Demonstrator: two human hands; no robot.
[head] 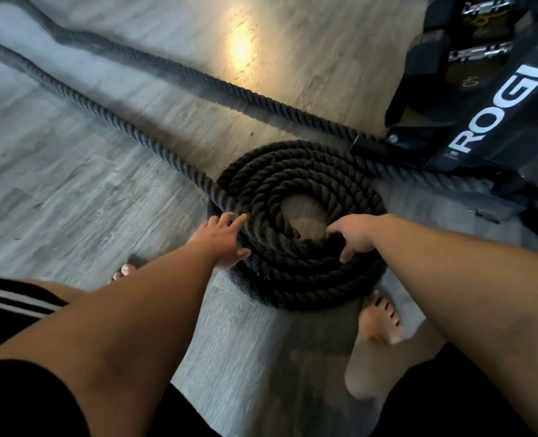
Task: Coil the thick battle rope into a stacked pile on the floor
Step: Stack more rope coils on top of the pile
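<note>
The battle rope (296, 279) lies mostly coiled at frame centre on the floor (72, 190), with 2 loose runs trailing to the upper left. The left hand (222, 241) rests with fingers spread against the outer turn. The right hand (356, 236) curls its fingers over the inner turns. The rope looks heavy, coarse and limp, so it is best gripped whole-handed close to the coil.
</note>
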